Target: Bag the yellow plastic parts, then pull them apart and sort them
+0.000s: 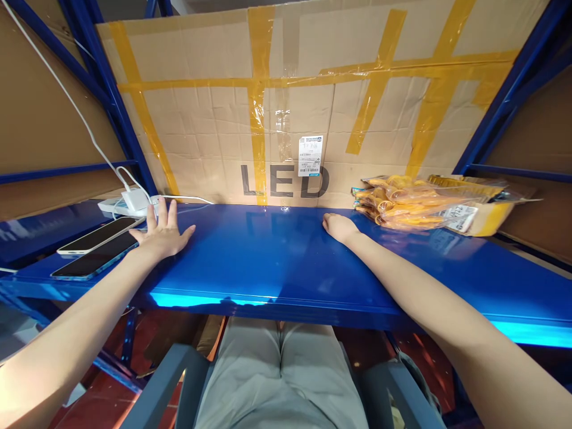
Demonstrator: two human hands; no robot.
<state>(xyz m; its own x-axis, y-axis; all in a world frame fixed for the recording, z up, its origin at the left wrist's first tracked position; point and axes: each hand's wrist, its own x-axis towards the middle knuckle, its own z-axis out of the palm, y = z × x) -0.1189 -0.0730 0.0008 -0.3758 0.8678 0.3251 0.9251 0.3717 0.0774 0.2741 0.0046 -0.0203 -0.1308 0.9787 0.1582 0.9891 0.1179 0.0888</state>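
"What's nearest the hands?"

"A dark phone [96, 257], just left of the left hand [164, 232]. The little finger reaches its near end; touching or merely above, I can't tell. A white-edged phone [98, 235] lies alongside. The clear bag of orange pieces [397, 205] sits just right of the right hand [340, 228], apart from it."

"And what step is this?"

"I'd call it a pause: no lifting or gripping shows. Taking hold of either phone would call for drawing the left fingers together; the bag would call for uncurling the right."

"How are they posed?"

"Left: palm down, fingers and thumb spread wide, no object seen in its grasp. Right: curled into a loose fist on the blue shelf [250, 262]; whether something small is inside, I can't tell. Both forearms reach forward, set well apart."

"Farther out?"

"A white charger [135, 198] beyond the left fingertips, and a taped cardboard box [214, 131] standing behind both hands."
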